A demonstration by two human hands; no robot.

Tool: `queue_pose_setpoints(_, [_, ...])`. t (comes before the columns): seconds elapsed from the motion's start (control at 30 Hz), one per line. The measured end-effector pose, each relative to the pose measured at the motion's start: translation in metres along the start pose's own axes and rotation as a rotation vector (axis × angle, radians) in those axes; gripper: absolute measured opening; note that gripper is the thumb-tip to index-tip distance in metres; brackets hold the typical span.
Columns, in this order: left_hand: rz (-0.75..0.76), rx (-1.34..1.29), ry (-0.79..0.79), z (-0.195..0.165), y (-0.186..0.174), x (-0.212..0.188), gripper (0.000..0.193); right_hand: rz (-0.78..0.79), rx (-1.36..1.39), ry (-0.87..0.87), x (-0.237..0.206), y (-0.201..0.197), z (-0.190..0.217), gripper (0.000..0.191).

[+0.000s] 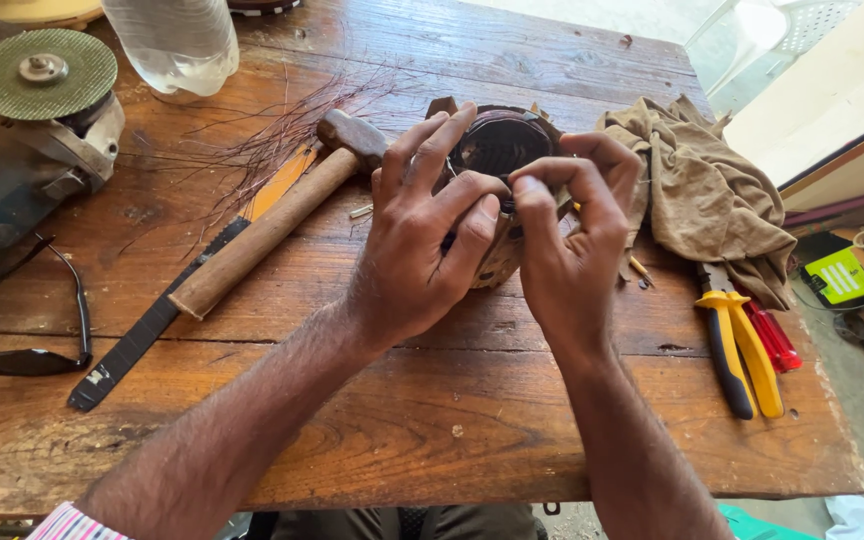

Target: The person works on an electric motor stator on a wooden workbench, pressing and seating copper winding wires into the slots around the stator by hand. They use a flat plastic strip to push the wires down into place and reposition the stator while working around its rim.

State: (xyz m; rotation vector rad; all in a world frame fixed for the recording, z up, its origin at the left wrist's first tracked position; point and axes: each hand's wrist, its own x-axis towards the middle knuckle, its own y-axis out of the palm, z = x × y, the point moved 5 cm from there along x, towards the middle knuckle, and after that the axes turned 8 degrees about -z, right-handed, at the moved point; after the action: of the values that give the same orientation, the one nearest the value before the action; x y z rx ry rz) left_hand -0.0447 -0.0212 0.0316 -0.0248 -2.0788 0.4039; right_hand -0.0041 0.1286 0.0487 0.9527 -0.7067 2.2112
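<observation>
1. Left hand [414, 245] grips the near side of a round dark stator core [500, 148]; fingers curled and clamped on its rim.
2. Right hand [574, 235] pinches at the core's near rim, thumb and forefinger pressed together; what they pinch cannot be told.
3. Core sits mid-table [432, 420], nearer the far edge.
4. Hammer [282, 215] lies just left of the hands, over loose copper wire strands [272, 135].
5. Brown rag [707, 195] and yellow-handled pliers [742, 345] lie near the right edge.
6. Angle grinder [42, 110] occupies the far-left corner; dark glasses [32, 345] rest at the left edge.

Hammer [272, 225] lies left of my hands [482, 240] on the bench [432, 420], grinder [42, 110] farther left, cloth [702, 195] and pliers [737, 345] to their right.
</observation>
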Motion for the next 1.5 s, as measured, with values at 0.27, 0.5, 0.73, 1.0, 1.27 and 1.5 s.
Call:
queue_pose_setpoints(0.27, [-0.009,0.153,0.078,-0.008,-0.001,0.0,0.038,-0.075,0.017,-0.12,0.0,-0.01,0.011,0.013])
queue_pose_setpoints(0.5, [0.001,0.002,0.008,-0.01,-0.008,0.004,0.045,-0.04,-0.034,-0.084,0.005,-0.007,0.008,0.018])
queue_pose_setpoints(0.73, [-0.066,-0.044,0.108,-0.019,-0.013,0.002,0.045,-0.03,-0.054,-0.076,0.005,-0.008,0.007,0.026])
queue_pose_setpoints(1.0, [-0.19,-0.114,0.301,-0.018,-0.015,0.007,0.032,-0.087,-0.103,-0.181,0.003,-0.01,0.01,0.022])
queue_pose_setpoints(1.27, [-0.267,-0.227,0.229,-0.017,-0.03,0.006,0.029,-0.059,-0.057,-0.281,-0.005,-0.009,0.024,0.022])
queue_pose_setpoints(1.5, [-0.272,-0.405,0.141,-0.026,-0.036,0.005,0.028,-0.012,-0.119,-0.433,-0.008,-0.006,0.041,0.023])
